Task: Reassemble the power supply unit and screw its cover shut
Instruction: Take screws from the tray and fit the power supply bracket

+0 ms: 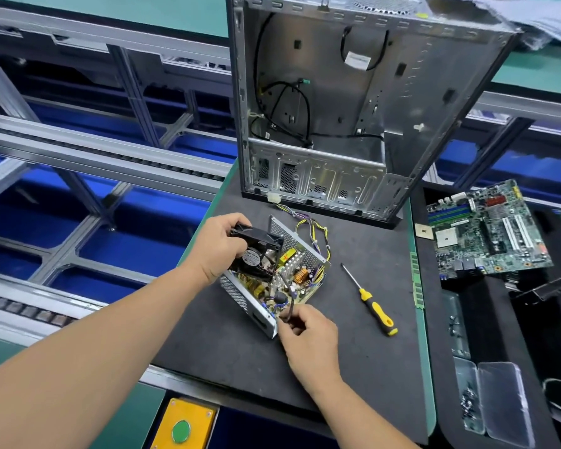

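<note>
The power supply unit [240,293] lies open on the black mat [353,335], its circuit board and coils exposed and its perforated metal walls upright. My left hand [219,246] grips the black fan [256,251] at the unit's far left corner. My right hand [308,332] pinches a black cable [290,306] at the unit's near corner. A bundle of yellow and purple wires [318,234] trails from the unit toward the case. A yellow and black screwdriver [373,306] lies on the mat to the right, touched by neither hand. No cover is visible.
An empty metal computer case [353,108] stands behind the unit. A motherboard [486,231] and a RAM stick [416,280] lie to the right. A clear plastic box of screws [486,403] sits at the near right. A yellow box with a green button [182,429] is at the near edge.
</note>
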